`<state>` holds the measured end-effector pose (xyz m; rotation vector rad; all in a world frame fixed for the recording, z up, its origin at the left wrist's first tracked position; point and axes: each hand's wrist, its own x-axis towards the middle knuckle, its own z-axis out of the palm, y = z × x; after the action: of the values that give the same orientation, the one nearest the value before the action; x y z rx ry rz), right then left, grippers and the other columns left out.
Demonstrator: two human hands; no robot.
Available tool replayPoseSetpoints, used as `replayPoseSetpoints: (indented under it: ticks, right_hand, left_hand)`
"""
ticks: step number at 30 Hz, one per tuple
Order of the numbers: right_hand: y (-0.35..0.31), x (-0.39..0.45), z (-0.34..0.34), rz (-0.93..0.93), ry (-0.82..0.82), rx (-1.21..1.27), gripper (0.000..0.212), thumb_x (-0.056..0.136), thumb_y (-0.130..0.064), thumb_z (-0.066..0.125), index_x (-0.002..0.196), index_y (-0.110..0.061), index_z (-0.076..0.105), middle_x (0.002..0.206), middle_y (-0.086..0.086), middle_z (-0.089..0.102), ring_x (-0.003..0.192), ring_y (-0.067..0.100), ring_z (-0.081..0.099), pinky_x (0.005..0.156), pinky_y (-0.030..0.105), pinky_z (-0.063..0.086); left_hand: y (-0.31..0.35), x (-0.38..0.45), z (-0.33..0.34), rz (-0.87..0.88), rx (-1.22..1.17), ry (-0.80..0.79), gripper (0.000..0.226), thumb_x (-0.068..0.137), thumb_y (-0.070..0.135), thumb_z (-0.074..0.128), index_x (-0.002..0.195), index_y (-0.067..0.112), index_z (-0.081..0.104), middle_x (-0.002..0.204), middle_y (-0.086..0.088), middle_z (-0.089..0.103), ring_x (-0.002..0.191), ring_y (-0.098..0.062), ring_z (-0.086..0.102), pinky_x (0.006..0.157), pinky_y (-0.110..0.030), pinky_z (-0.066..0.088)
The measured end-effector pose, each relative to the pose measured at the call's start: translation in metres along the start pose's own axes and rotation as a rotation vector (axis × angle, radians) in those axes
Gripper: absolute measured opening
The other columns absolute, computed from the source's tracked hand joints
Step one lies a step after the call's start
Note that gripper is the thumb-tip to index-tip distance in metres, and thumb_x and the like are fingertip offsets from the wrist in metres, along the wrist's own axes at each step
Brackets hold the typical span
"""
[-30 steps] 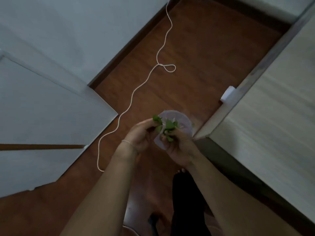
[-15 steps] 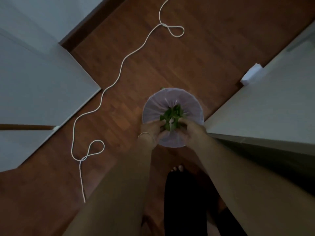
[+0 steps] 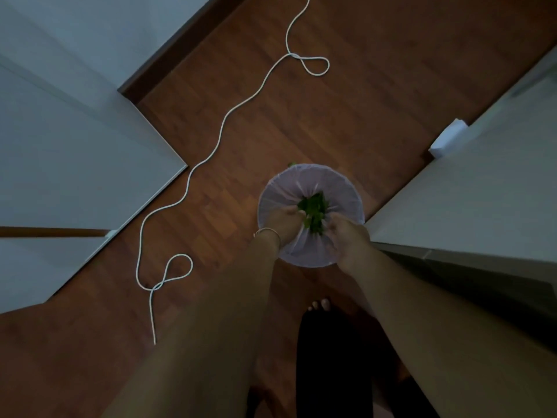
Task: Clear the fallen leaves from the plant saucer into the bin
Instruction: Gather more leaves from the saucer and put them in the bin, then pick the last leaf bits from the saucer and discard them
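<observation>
A round bin [image 3: 337, 188] lined with a pale lilac bag stands on the wooden floor, seen from straight above. Both my hands hover over its middle with a bunch of green leaves [image 3: 313, 209] pinched between them. My left hand [image 3: 284, 223], a thin bangle at its wrist, grips the bunch from the left. My right hand [image 3: 346, 236] grips it from the right. The leaves hang over the bag's centre. One small green leaf [image 3: 291, 165] peeks out at the bin's far rim. The plant saucer is not in view.
A white cord [image 3: 217, 146] snakes across the floor to the left of the bin, with loops near and far. White cabinet panels [image 3: 75, 152] flank the left. A pale counter [image 3: 482, 188] borders the right, with a small white block [image 3: 449, 137] beside it. My bare foot [image 3: 321, 304] stands behind the bin.
The view has tilted down and the bin has come fully into sight under my hands. My hands have lowered the leaf bunch over the bin's centre.
</observation>
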<state>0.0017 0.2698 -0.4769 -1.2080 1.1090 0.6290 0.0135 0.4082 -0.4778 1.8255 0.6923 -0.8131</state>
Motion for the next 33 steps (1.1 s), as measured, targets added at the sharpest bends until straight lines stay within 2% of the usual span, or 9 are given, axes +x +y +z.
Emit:
replayPoseSetpoints:
  ticks: [2,6,9,11,13,16,21,26,33]
  right_hand:
    - [0.001,-0.002,0.002,-0.030,-0.051,0.021,0.030,0.086,-0.016,0.060,0.114,-0.006,0.067,0.118,0.016,0.064,0.107,0.032,0.061,0.085,0.043,0.053]
    - [0.002,-0.013,0.006,-0.060,-0.137,0.036,0.043,0.082,-0.014,0.057,0.125,-0.008,0.062,0.127,0.020,0.061,0.113,0.037,0.060,0.095,0.052,0.053]
    - [-0.010,-0.046,0.007,-0.071,-0.170,0.146,0.043,0.081,-0.016,0.058,0.123,-0.002,0.060,0.122,0.020,0.061,0.117,0.038,0.058,0.087,0.042,0.054]
    - [-0.032,-0.086,0.005,-0.079,-0.230,0.203,0.031,0.086,-0.022,0.058,0.113,-0.007,0.064,0.109,0.014,0.065,0.111,0.032,0.060,0.080,0.036,0.051]
    - [-0.055,-0.129,0.000,-0.084,-0.282,0.253,0.025,0.093,-0.027,0.055,0.114,-0.015,0.062,0.107,0.006,0.065,0.107,0.024,0.061,0.085,0.036,0.050]
    - [-0.095,-0.196,-0.008,-0.110,-0.416,0.320,0.035,0.097,-0.030,0.050,0.130,-0.019,0.052,0.128,0.008,0.058,0.125,0.025,0.053,0.107,0.042,0.042]
    - [-0.139,-0.311,-0.031,-0.138,-0.512,0.496,0.040,0.096,-0.033,0.048,0.132,-0.016,0.053,0.132,0.010,0.057,0.120,0.021,0.052,0.105,0.033,0.036]
    - [-0.165,-0.393,-0.112,-0.228,-0.587,0.685,0.031,0.094,-0.036,0.051,0.118,-0.019,0.062,0.129,0.011,0.061,0.123,0.021,0.054,0.108,0.037,0.038]
    - [-0.153,-0.422,-0.314,-0.409,-0.408,0.646,0.032,0.095,-0.033,0.051,0.121,-0.016,0.061,0.120,0.009,0.067,0.119,0.025,0.058,0.108,0.038,0.041]
  left_hand:
    - [0.003,-0.005,0.002,0.047,0.033,0.019,0.034,0.090,0.032,0.053,0.113,0.015,0.072,0.115,-0.013,0.070,0.107,-0.032,0.062,0.100,-0.045,0.048]
    - [0.004,-0.022,0.007,0.052,-0.190,0.062,0.021,0.086,0.023,0.059,0.085,0.009,0.074,0.084,-0.015,0.071,0.086,-0.029,0.063,0.095,-0.058,0.050]
    - [0.027,-0.061,-0.001,0.030,-0.483,0.054,0.025,0.083,0.015,0.063,0.100,-0.001,0.069,0.099,-0.020,0.071,0.096,-0.032,0.068,0.095,-0.050,0.053]
    - [0.047,-0.089,-0.011,0.026,-0.623,0.052,0.015,0.087,0.007,0.059,0.095,0.000,0.070,0.094,-0.019,0.072,0.095,-0.033,0.069,0.091,-0.045,0.055]
    - [0.070,-0.122,-0.024,0.031,-0.716,0.071,0.018,0.090,0.006,0.056,0.100,-0.003,0.069,0.091,-0.018,0.074,0.092,-0.033,0.071,0.082,-0.039,0.060]
    - [0.115,-0.176,-0.046,0.096,-0.768,0.111,0.023,0.094,0.011,0.053,0.112,0.001,0.063,0.103,-0.019,0.071,0.095,-0.032,0.072,0.081,-0.037,0.060]
    - [0.195,-0.269,-0.058,0.201,-0.879,0.178,0.017,0.093,0.008,0.051,0.104,0.005,0.063,0.105,-0.019,0.069,0.092,-0.030,0.073,0.089,-0.038,0.057]
    - [0.253,-0.358,-0.019,0.304,-0.924,0.085,0.026,0.093,0.009,0.052,0.117,0.001,0.061,0.100,-0.016,0.069,0.080,-0.022,0.075,0.077,-0.031,0.061]
    - [0.301,-0.441,0.122,0.341,-0.789,-0.157,0.017,0.093,0.010,0.054,0.104,0.003,0.064,0.100,-0.018,0.069,0.091,-0.030,0.072,0.078,-0.034,0.061]
